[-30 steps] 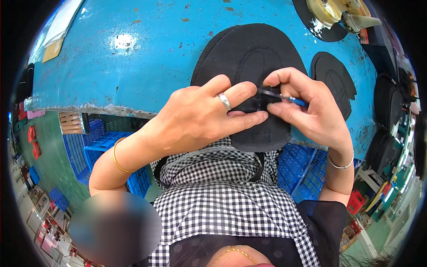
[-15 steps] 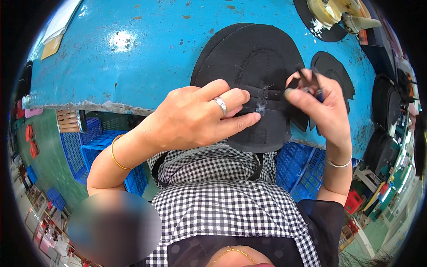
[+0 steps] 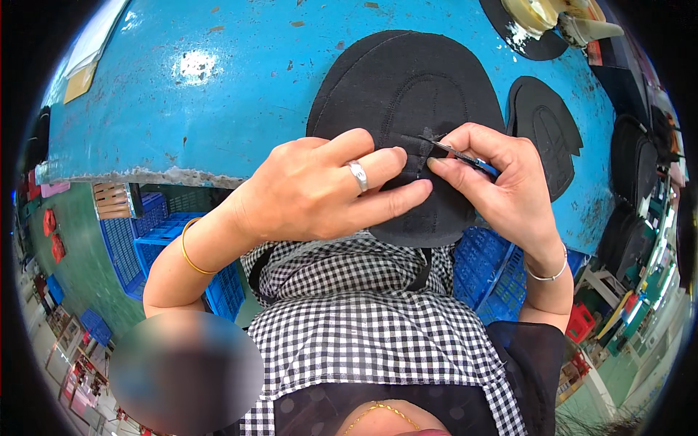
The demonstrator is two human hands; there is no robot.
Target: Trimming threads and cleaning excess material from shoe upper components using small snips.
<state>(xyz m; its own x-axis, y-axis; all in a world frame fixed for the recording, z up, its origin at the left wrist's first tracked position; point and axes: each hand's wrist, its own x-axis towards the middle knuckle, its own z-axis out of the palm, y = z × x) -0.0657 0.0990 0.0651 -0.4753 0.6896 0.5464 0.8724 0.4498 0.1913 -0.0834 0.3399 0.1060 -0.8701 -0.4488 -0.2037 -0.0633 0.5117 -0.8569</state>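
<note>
A rounded black fabric piece (image 3: 363,87), stitched with an arched line, lies on the blue worktable at its near edge, with another black layer showing beneath it. Across its middle runs a short strip of rough, whitish stitching. My left hand (image 3: 327,185) rests on the piece left of this strip, fingers apart and tips pressing down. My right hand (image 3: 502,174) grips small thread snips (image 3: 462,158) with dark blades and a blue part. Their tips point left, at the strip close to my left fingertips. The right palm and lower fingers are partly hidden.
More black pieces (image 3: 545,138) lie on the table to the right. At the far right stands a pale container with white residue (image 3: 534,16). Papers (image 3: 98,43) lie at the far left. Blue plastic crates (image 3: 171,229) sit below the table edge.
My right hand has come left with the snips, from the piece's right edge to its middle strip. The black pieces on the right show more fully. My left hand has barely moved.
</note>
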